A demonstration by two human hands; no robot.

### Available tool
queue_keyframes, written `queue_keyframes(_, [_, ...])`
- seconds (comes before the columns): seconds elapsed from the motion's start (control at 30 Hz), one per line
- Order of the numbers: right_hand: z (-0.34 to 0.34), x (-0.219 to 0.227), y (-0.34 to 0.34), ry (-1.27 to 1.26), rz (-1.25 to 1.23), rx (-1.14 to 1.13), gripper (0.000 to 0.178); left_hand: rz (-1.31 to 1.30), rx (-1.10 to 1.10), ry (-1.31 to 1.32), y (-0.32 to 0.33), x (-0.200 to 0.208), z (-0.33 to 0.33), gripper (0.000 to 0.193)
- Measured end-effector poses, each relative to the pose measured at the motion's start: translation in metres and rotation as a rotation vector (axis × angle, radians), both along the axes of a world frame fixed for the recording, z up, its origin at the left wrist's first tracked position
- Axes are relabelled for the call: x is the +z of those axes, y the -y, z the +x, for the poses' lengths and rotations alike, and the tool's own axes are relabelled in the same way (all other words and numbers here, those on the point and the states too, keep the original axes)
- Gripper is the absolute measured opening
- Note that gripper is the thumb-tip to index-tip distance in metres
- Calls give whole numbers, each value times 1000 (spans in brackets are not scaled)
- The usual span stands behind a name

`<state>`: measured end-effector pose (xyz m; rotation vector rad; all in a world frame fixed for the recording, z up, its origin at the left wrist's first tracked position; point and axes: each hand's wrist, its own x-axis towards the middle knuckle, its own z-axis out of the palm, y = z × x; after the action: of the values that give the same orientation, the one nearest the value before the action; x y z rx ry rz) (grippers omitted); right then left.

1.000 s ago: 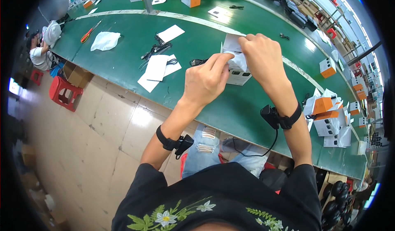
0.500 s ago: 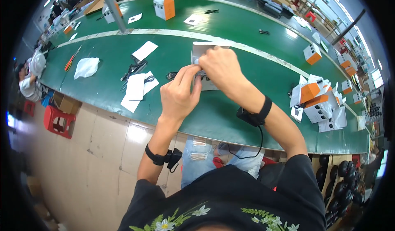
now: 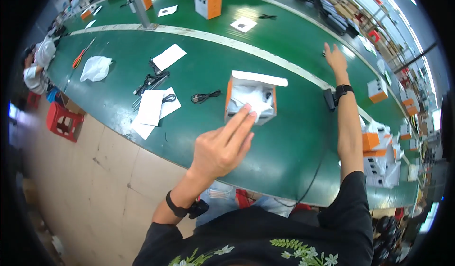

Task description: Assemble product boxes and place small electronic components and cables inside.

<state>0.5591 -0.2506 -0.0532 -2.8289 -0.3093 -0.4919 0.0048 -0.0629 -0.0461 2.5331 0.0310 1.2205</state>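
Note:
In front of me a small white-and-orange carton (image 3: pixel 259 78) stands with its flap raised. Crumpled white wrapping (image 3: pixel 251 96) fills it, with a small dark piece showing at its right. My left hand (image 3: pixel 220 147) touches the wrapping at the carton's near side, index and middle fingers stretched out, gripping nothing that I can see. Far to the right, my right hand (image 3: pixel 336 61) is stretched over the far part of the table, fingers apart. A small dark thing (image 3: pixel 324 53), probably a coiled cable, shows just beside it, mostly hidden.
Left of the carton lie a coiled black cable (image 3: pixel 205 97), white booklets (image 3: pixel 150 107), more cables, a white bag (image 3: pixel 96 69) and an orange-handled screwdriver (image 3: pixel 78 60). Opened cartons (image 3: pixel 374 145) pile up on the right. A pale strip (image 3: pixel 222 41) crosses the green table.
Both hands were together at the carton. My right hand has left it and reached far right. My left hand has straightened its fingers onto the wrapping. The view has shifted slightly.

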Motion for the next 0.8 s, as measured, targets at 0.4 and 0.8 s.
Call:
queue_keyframes(0.4, [32,-53,-5,20,-186,153,36,-12,185,-348,-1,24,-7,54])
queue_keyframes(0.8, [-426,151,-7,-375,1004,899,56,-261,-165,295,4,43,-11,53])
